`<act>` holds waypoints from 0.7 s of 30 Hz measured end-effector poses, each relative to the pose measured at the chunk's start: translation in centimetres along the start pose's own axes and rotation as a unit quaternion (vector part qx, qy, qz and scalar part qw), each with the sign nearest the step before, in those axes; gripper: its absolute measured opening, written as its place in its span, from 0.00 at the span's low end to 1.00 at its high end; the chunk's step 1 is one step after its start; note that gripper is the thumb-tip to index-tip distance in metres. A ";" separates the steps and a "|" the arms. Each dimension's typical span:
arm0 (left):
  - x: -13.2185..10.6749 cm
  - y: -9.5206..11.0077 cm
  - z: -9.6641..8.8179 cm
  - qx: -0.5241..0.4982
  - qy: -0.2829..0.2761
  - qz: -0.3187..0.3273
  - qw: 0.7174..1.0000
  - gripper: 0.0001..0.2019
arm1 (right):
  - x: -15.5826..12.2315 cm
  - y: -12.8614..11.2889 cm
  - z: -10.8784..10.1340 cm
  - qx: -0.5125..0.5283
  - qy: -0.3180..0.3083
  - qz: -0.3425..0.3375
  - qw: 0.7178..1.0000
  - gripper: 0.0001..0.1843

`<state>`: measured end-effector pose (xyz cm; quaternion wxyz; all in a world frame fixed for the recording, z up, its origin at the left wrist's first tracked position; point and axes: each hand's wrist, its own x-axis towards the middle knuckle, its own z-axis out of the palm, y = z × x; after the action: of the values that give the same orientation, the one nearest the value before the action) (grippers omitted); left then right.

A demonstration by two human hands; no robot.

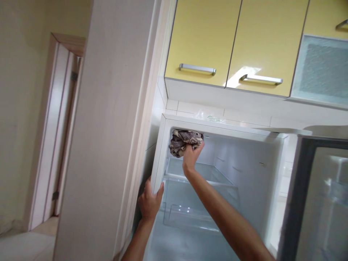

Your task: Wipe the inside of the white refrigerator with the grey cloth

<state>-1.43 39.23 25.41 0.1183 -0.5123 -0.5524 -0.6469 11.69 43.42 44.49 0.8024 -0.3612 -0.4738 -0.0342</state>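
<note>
A crumpled patterned cloth (179, 143) in brown and cream is bunched in my right hand (192, 155). The hand presses it into the upper left corner inside an open white fridge (239, 159), near the ceiling and left wall. My left hand (151, 200) grips the fridge's left outer edge, its thumb on the front rim and its fingers round the side, partly hidden. Below my right hand is a glass shelf (202, 170), with a clear drawer (190, 217) lower down.
At the right the fridge door (320, 203) stands open. Yellow wall cabinets (206, 36) hang above. A clear plastic bag (202, 115) lies on the fridge top. A wooden door frame (108, 127) rises close by on the left.
</note>
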 end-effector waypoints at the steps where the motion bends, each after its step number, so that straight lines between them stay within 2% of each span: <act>1: 0.0 0.0 0.0 0.001 -0.001 0.000 1.000 0.25 | -0.1 0.3 1.1 -0.006 -0.021 -0.002 1.000 0.38; 5: -0.1 -0.2 0.0 -0.012 -0.015 0.002 1.000 0.25 | 0.6 2.5 4.6 -0.062 -0.060 -0.018 0.996 0.41; 9: -0.3 -0.3 0.2 -0.030 0.002 -0.003 1.000 0.27 | 2.3 5.8 6.6 -0.110 -0.079 -0.021 0.991 0.41; 12: -0.5 -0.4 0.4 -0.030 0.007 -0.004 1.000 0.27 | 4.0 8.4 7.7 -0.127 -0.099 0.006 0.987 0.38; 17: -0.5 -0.7 0.3 -0.023 0.022 0.030 0.999 0.27 | 7.6 12.6 9.6 -0.149 -0.153 0.066 0.975 0.33; 21: -0.6 -0.8 0.5 -0.008 0.048 0.044 0.998 0.27 | 9.5 15.5 10.4 -0.163 -0.201 0.109 0.960 0.29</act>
<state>-1.46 39.62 24.37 0.1690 -0.5058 -0.5174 -0.6693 15.41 63.96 46.42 0.6196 -0.5359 -0.5713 0.0503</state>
